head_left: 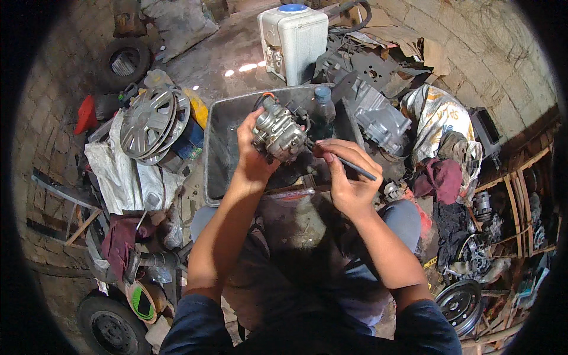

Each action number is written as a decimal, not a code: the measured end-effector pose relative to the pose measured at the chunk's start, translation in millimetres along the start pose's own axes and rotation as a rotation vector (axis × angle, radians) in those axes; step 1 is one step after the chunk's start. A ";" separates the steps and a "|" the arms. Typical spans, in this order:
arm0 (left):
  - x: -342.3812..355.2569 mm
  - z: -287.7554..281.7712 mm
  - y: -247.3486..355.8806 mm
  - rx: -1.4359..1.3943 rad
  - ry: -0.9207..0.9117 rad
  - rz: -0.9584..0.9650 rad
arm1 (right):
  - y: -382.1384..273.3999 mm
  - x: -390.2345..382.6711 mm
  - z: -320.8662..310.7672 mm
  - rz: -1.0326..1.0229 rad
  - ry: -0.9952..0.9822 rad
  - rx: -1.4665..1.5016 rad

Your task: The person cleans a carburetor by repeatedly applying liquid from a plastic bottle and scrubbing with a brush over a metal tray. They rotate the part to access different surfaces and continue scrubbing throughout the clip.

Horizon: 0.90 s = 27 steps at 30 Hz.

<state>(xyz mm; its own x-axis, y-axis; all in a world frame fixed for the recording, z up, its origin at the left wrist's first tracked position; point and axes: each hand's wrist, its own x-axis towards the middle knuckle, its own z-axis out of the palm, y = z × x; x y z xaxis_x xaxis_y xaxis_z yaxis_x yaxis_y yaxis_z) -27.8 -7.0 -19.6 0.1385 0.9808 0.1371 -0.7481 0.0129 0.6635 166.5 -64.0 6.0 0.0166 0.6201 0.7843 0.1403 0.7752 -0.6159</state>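
Observation:
A greasy metal carburetor [280,131] is held up over the near part of a black plastic tub [228,121]. My left hand [251,155] is wrapped round its left side and underside. In my right hand [355,184] a slim dark-handled tool [357,169] is pinched between thumb and fingers. It slants up toward the carburetor's right side, and its tip is hard to make out, so I cannot tell its exact kind. Inside the tub, just right of the carburetor, stands a clear plastic bottle [323,111] with a blue cap.
Behind the tub stands a white plastic container [294,44] with a blue lid. Wheel covers [151,127] are piled at the left, near a yellow bag. A large metal casing [378,115] and a white sack [438,118] crowd the right. Tyres and a wheel rim [459,307] lie around.

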 end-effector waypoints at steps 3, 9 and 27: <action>1.8 1.3 -0.3 -0.040 -0.065 -0.017 | -4.6 4.1 3.2 -0.039 -0.004 0.017; 4.6 -2.0 -7.3 -0.115 -0.174 0.002 | -2.5 1.4 2.4 -0.019 -0.010 0.030; 0.5 14.7 -16.0 -0.153 -0.036 0.058 | -10.3 0.8 16.2 0.355 0.192 0.522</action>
<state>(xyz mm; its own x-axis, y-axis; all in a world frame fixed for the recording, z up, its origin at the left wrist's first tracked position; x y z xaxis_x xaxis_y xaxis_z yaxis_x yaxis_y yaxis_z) -6.3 -9.6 -19.4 0.1135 0.9733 0.1998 -0.8452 -0.0111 0.5343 149.0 -69.6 11.7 0.1563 0.8537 0.4967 -0.4037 0.5142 -0.7567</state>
